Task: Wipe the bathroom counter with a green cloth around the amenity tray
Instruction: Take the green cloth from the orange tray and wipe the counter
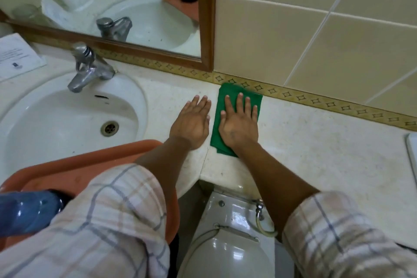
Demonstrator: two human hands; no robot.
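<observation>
A folded green cloth (228, 92) lies flat on the pale stone counter (316, 146), its far edge against the patterned tile border. My right hand (240, 119) presses on the cloth, palm down, fingers spread and pointing at the wall. My left hand (194, 119) rests flat on the bare counter just left of the cloth, holding nothing. The orange amenity tray (90, 162) sits at the near left over the basin's front rim, partly hidden by my left sleeve. A blue bottle (27, 212) stands in it.
A white basin (56, 119) with a chrome tap (88, 66) fills the left. A printed paper (15, 56) lies at the far left. A wood-framed mirror (207, 18) hangs above. A toilet (230, 232) stands below the counter edge. A white object's edge (411, 153) shows at the right.
</observation>
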